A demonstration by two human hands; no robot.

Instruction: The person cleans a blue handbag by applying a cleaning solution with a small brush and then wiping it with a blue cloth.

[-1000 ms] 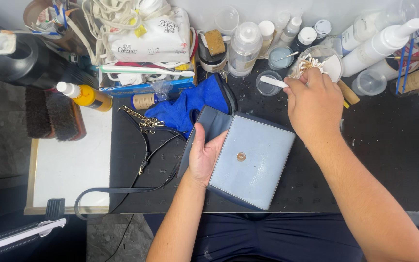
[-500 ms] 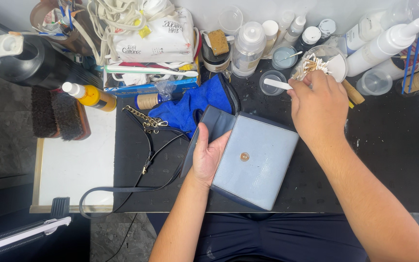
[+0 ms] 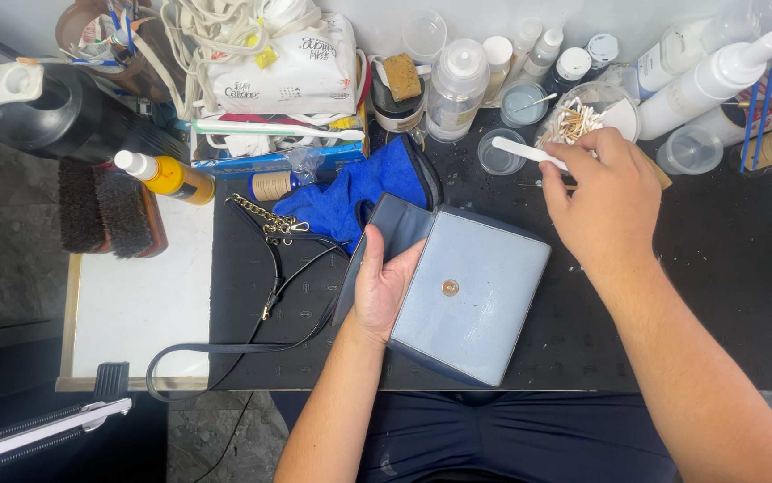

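Note:
A small pale blue handbag (image 3: 471,300) with a brass snap lies flap open on the black mat. My left hand (image 3: 384,284) grips its left edge, thumb on the dark inner flap. A dark strap with a gold chain (image 3: 265,224) trails off to the left. My right hand (image 3: 602,195) is above the bag's upper right corner, holding a flat white spatula (image 3: 522,149) whose tip reaches a small clear cup (image 3: 497,154). Just behind the knuckles stands a clear tub of cotton swabs (image 3: 582,114). A blue cloth (image 3: 350,192) lies bunched behind the bag.
Bottles, jars and pump dispensers (image 3: 717,76) line the back of the bench. A yellow bottle (image 3: 167,174) and a dark brush (image 3: 100,206) sit at left by a white board (image 3: 144,304). A tissue pack (image 3: 283,72) and black jug (image 3: 37,112) stand at the back left.
My right hand has shifted slightly toward me and to the right with the spatula. The left hand and bag stay put.

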